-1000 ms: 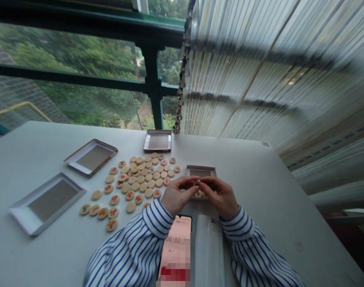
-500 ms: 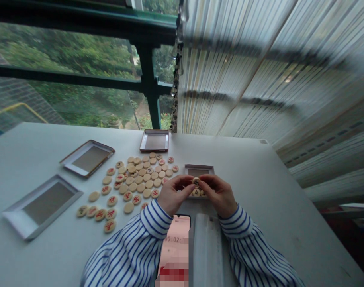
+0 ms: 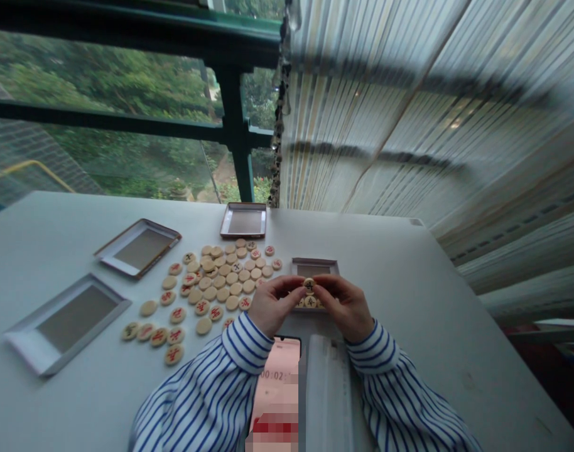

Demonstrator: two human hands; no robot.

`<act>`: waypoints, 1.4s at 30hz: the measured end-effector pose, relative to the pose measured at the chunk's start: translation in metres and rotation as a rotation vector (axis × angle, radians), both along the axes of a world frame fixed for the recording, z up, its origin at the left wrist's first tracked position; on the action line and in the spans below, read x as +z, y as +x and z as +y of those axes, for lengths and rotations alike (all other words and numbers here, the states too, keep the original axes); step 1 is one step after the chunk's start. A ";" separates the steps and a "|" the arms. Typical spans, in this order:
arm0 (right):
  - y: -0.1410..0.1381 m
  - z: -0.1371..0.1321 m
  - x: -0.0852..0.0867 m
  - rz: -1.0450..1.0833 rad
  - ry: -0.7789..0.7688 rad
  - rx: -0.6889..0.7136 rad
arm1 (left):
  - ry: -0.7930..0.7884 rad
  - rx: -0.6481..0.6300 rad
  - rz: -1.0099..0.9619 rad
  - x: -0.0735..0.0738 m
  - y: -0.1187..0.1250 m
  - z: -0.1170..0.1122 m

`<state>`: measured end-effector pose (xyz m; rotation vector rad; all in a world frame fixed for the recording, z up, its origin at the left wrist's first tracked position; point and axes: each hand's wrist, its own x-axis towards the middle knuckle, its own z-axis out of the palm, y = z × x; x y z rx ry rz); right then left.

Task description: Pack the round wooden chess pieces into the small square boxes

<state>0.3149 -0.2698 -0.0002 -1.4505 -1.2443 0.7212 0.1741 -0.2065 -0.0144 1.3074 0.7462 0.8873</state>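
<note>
My left hand (image 3: 274, 306) and my right hand (image 3: 344, 304) meet over a small box tray (image 3: 314, 269) and pinch one round wooden chess piece (image 3: 309, 285) between their fingertips. The piece bears a dark character on its face. A few more pieces (image 3: 309, 302) lie in the tray below it. To the left, several pale wooden chess pieces (image 3: 223, 279) with red or dark marks are spread on the white table (image 3: 409, 295).
Three more shallow box trays stand on the table: one at the back (image 3: 244, 220), one at the back left (image 3: 137, 246), one at the near left (image 3: 65, 321). A phone (image 3: 278, 383) and a white object (image 3: 328, 389) lie by my striped sleeves. Window and blinds behind.
The piece between my fingers has turned face up, so its dark character shows. My hands have stayed over the small tray.
</note>
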 end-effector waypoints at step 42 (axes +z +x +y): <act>0.000 0.001 -0.003 -0.017 0.014 0.016 | 0.029 0.044 0.046 0.001 -0.001 0.000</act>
